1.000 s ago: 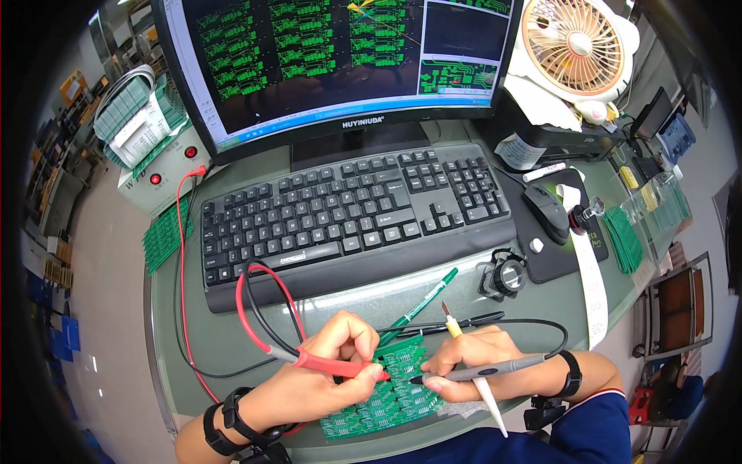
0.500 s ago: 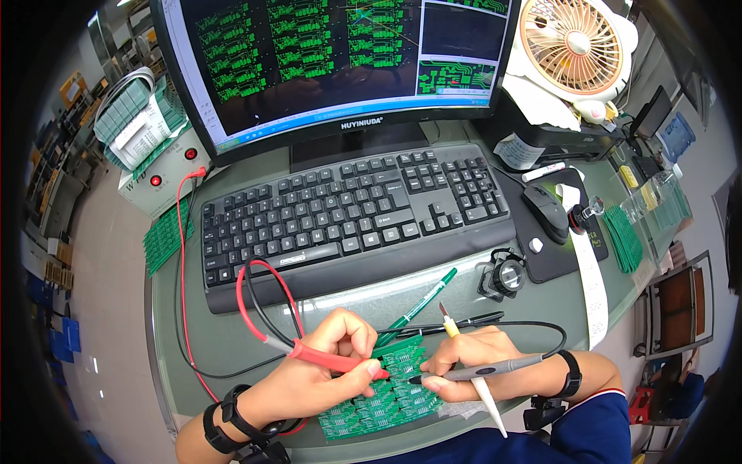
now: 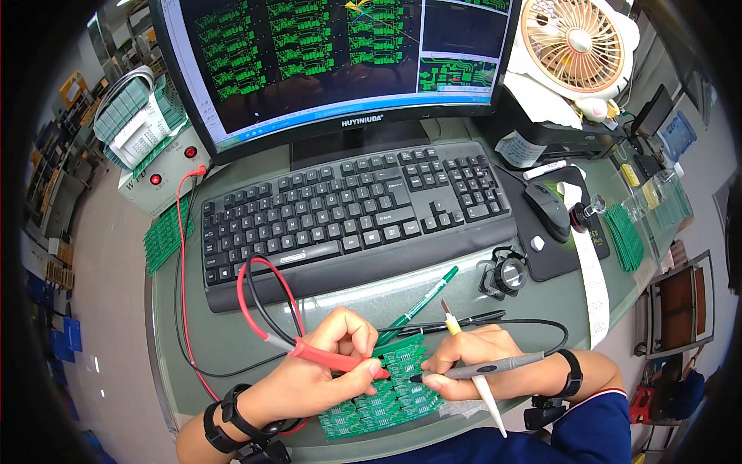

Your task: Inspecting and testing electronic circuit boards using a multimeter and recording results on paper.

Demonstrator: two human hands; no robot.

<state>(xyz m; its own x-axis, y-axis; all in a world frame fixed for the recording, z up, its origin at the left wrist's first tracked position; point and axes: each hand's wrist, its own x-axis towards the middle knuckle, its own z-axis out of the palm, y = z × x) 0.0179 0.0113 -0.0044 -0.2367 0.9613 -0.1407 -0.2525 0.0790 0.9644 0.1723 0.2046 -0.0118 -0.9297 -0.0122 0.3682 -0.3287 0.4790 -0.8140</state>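
Note:
A green circuit board (image 3: 379,406) panel lies on the desk at the front, between my hands. My left hand (image 3: 328,363) is closed around a red test probe (image 3: 328,356), its tip over the middle of the board. My right hand (image 3: 471,359) pinches a grey test probe (image 3: 502,365), its dark tip at the board's right part. Whether either tip touches the board I cannot tell. Also held in my right hand is a white-handled tool (image 3: 489,402) with a yellow collar and a pointed brownish tip, which points away from me.
A black keyboard (image 3: 355,209) lies behind my hands, below a monitor (image 3: 309,54) showing green board layouts. Nearby are a green pen (image 3: 417,305), a loupe (image 3: 506,274), a mouse (image 3: 545,210), a fan (image 3: 576,42) and stacked green boards (image 3: 622,238). Probe cables (image 3: 183,286) loop at left.
Both hands and probes hold nearly the same place over the board. On the monitor, a yellow mark now shows at the top of the layout.

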